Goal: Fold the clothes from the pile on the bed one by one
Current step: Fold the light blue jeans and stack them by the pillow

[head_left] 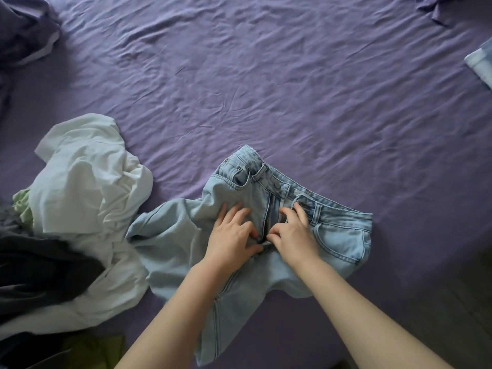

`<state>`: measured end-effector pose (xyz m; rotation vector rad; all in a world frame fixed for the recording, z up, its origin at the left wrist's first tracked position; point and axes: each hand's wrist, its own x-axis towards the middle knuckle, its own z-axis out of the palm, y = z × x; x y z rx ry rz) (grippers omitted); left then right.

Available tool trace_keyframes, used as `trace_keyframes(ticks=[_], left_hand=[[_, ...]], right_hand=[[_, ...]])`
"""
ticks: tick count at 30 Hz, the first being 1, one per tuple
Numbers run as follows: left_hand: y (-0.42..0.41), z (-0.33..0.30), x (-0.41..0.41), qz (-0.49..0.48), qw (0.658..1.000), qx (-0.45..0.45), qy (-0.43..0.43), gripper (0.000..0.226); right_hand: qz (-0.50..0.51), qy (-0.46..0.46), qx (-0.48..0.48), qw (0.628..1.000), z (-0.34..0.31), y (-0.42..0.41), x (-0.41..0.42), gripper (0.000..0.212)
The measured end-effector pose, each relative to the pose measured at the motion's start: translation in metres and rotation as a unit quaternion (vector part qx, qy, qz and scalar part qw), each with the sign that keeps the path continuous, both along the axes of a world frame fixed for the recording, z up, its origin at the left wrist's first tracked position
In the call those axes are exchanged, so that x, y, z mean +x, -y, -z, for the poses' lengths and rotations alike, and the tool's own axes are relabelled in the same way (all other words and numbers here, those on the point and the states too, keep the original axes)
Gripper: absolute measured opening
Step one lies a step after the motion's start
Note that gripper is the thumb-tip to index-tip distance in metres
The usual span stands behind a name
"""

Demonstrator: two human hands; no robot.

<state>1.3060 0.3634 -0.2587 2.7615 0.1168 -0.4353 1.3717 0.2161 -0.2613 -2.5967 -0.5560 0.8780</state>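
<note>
A pair of light blue jeans [343, 235] lies front side up on the purple bed sheet [266, 89], waistband away from me, the fly open. My left hand [231, 235] presses on the denim left of the zipper, its thumb and fingers pinching the fabric at the zipper's base. My right hand [292, 233] pinches the zipper pull at the bottom of the fly, its other fingers resting on the right flap. One leg bunches toward the pile on the left; the other runs down toward me.
A pile of clothes sits at the left: a white garment [87, 182], a dark one [40, 272], and green pieces [24, 206]. Bunched purple bedding [24, 25] fills the far left corner. A folded pale item [482, 62] lies at the right edge.
</note>
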Motion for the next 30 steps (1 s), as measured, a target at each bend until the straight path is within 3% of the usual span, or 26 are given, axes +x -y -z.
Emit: trace_keyframes(ticks=[5, 11, 17, 24, 27, 30], left_hand=[[0.006, -0.002, 0.005, -0.014, 1.0, 0.005, -0.023, 0.033], [0.01, -0.004, 0.01, -0.048, 0.998, -0.018, -0.041, 0.023], [0.011, 0.0, 0.009, -0.061, 0.997, -0.039, -0.013, 0.013], [0.009, 0.0, 0.015, -0.034, 0.999, -0.018, -0.002, 0.013], [0.007, -0.009, 0.036, -0.032, 0.999, -0.03, 0.025, 0.013], [0.006, -0.011, 0.061, 0.01, 0.995, -0.091, -0.026, 0.023]], right_hand=[[-0.06, 0.097, 0.04, 0.993, 0.001, 0.002, 0.006, 0.011], [-0.119, 0.059, -0.009, 0.991, -0.003, 0.002, 0.023, 0.027], [-0.143, 0.154, 0.018, 0.977, 0.002, 0.002, 0.033, 0.012], [-0.069, 0.187, 0.071, 0.977, 0.009, 0.008, 0.033, 0.023], [0.012, 0.179, 0.08, 0.981, 0.011, 0.013, 0.024, 0.025], [0.136, 0.121, 0.065, 0.981, 0.015, 0.016, 0.007, 0.056]])
